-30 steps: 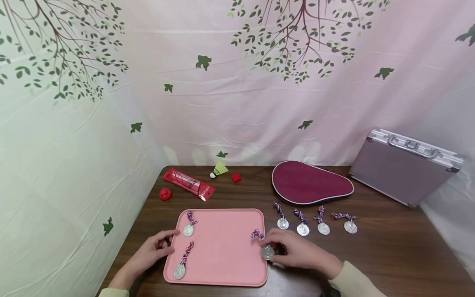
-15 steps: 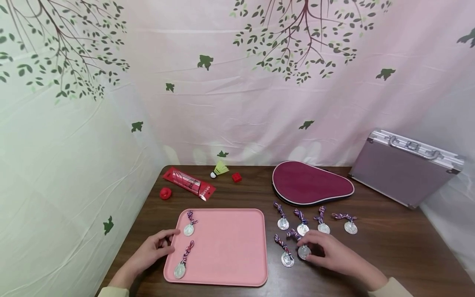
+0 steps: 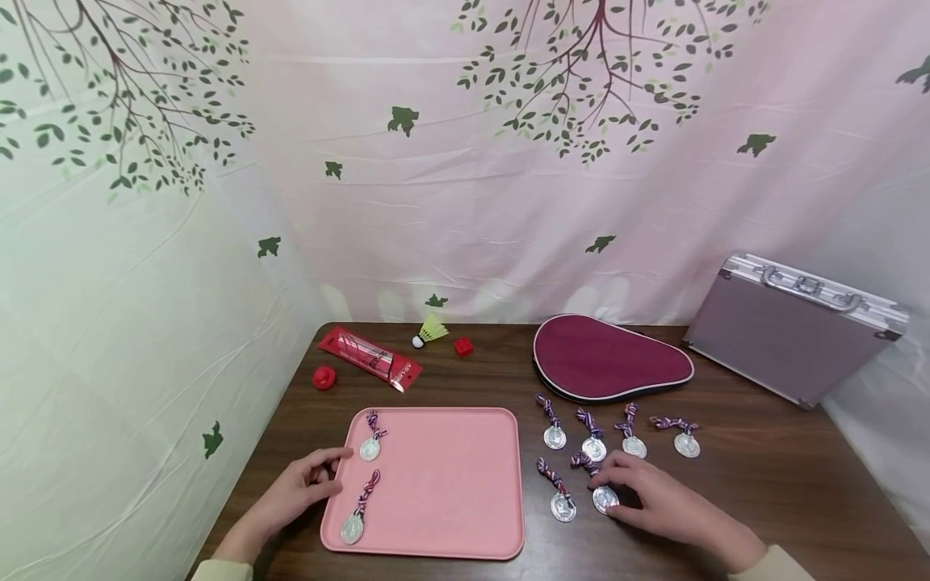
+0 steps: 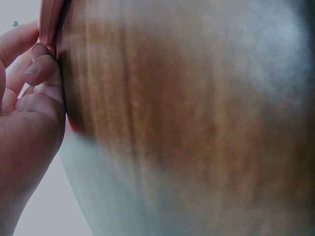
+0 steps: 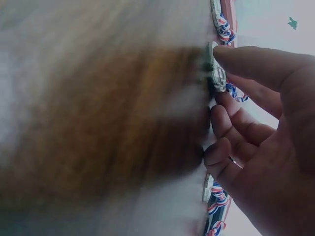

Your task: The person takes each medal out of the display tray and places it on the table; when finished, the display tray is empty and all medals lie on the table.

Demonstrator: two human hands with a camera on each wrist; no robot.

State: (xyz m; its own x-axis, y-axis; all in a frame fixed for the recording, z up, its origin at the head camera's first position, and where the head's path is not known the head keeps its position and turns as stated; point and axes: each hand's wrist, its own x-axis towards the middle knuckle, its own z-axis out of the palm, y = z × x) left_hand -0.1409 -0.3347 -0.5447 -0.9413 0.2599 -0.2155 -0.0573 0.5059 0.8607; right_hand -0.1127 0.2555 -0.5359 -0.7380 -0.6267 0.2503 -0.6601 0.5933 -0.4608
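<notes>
My right hand (image 3: 657,500) is low over the table, its thumb and index finger at the edges of a silver medal (image 3: 605,499) that lies on the wood. That medal has a knotted red, white and blue ribbon; in the right wrist view the thumb touches the medal's rim (image 5: 218,69). Another medal (image 3: 563,507) lies just left of it. On the other side, my left hand (image 3: 298,488) rests with relaxed fingers against the left rim of a pink tray (image 3: 443,484). Two more medals, an upper one (image 3: 370,449) and a lower one (image 3: 352,528), lie along the tray's left side.
Several medals form a row behind my right hand, the rightmost medal (image 3: 686,445) apart. Further back are a maroon paddle case (image 3: 610,359), a grey metal case (image 3: 792,331), a yellow shuttlecock (image 3: 430,331), a red brick (image 3: 462,346), a red packet (image 3: 370,359) and a small red hat-shaped thing (image 3: 324,378).
My right hand has moved from the tray's right edge to the right. Two medals now lie on the table between the tray and that hand. My left hand has stayed at the rim.
</notes>
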